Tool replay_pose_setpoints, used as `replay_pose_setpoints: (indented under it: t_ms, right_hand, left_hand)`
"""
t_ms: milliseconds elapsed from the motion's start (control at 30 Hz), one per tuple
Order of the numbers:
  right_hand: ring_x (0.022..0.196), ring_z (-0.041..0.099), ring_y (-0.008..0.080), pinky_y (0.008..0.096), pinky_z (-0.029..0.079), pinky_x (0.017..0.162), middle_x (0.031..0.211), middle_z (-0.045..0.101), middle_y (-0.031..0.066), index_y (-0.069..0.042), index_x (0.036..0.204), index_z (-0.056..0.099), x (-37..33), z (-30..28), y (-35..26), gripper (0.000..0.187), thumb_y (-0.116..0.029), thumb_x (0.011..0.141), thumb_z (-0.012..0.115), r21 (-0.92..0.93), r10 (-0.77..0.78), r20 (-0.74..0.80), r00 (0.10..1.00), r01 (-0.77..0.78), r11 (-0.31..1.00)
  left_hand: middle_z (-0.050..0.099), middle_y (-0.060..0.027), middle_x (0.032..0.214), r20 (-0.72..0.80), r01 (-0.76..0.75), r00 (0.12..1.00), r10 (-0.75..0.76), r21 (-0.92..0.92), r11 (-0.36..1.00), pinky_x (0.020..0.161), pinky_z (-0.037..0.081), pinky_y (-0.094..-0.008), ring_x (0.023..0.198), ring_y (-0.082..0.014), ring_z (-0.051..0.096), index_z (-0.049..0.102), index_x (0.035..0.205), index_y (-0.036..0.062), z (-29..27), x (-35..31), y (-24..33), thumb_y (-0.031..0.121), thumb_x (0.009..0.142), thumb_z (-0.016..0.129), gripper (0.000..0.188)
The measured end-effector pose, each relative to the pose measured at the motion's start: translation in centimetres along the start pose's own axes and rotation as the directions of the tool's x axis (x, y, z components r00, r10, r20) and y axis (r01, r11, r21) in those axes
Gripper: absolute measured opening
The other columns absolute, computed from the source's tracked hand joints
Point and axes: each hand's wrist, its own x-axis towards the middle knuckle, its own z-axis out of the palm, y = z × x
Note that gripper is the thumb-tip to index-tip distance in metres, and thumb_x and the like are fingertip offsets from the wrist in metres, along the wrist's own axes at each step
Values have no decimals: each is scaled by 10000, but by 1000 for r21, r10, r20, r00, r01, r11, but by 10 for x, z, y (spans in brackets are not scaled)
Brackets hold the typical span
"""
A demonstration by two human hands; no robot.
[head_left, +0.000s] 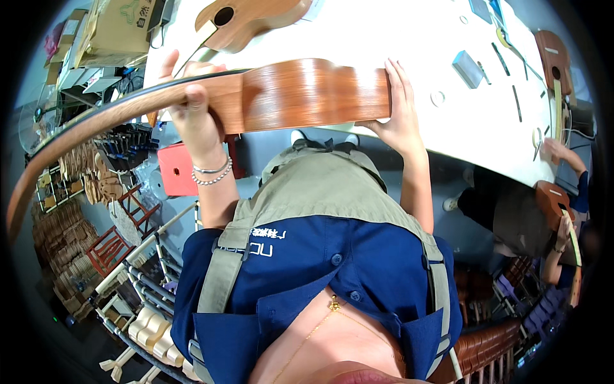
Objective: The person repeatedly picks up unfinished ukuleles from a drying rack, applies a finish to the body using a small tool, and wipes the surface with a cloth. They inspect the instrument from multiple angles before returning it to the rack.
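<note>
A brown wooden ukulele (pixel 313 96) is held up on its edge above the near side of the white table, its side turned toward me. My left hand (pixel 197 115) wraps the neck close to where it joins the body, thumb on the near face. The neck curves away to the far left of the view. My right hand (pixel 401 112) grips the rounded end of the body, fingers on the far side and thumb under the near edge. The strings and front are hidden from this side.
Another ukulele (pixel 256 18) lies on the white table (pixel 441 128) beyond mine. A blue-grey block (pixel 469 69), thin dark tools and a ring of tape (pixel 437 98) lie to the right. A co-worker's hand (pixel 558 150) reaches there. A red stool (pixel 179 169) stands below left.
</note>
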Motion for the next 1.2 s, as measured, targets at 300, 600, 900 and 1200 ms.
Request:
replay_pose_setpoints:
  t_ms: [300, 600, 900, 1200]
  right_hand:
    - [1188, 318, 312, 391, 285, 974, 1278, 339, 151, -27, 1299, 246, 13, -4, -20, 1048, -238, 441, 811, 177, -78, -17, 997, 80, 981]
    - [1141, 374, 305, 367, 333, 938, 1241, 388, 160, -26, 1278, 306, 15, -8, -2, 941, -292, 515, 788, -159, -88, -6, 996, 86, 983]
    - [1213, 301, 301, 421, 225, 994, 1350, 244, 179, -41, 1335, 196, -46, 54, 66, 837, -673, 786, 165, 787, 482, 233, 844, -455, 416]
    - [1200, 340, 257, 393, 354, 918, 1339, 284, 105, -108, 1338, 216, -60, 60, 30, 813, -687, 773, 128, 827, 424, 261, 867, -427, 365]
  left_hand:
    - [526, -67, 892, 436, 64, 900, -14, -100, 993, 813, 475, -305, 906, -214, 577, 332, 1196, -9, 50, 20, 8, 157, 794, 600, 511]
    - [556, -187, 1046, 577, 120, 814, -65, -58, 991, 831, 457, -357, 951, -278, 568, 481, 1089, -79, 34, 36, -1, 121, 822, 544, 340]
    - [482, -182, 1166, -150, 422, 871, -469, -263, 868, 898, 400, -348, 1031, -242, 503, 366, 1237, 54, -61, 20, -44, 354, 841, 495, 513]
    - [493, -75, 1125, -331, 536, 708, -624, -325, 779, 870, 409, -349, 1016, -211, 481, 471, 1157, 96, -90, -21, -60, 394, 844, 477, 432]
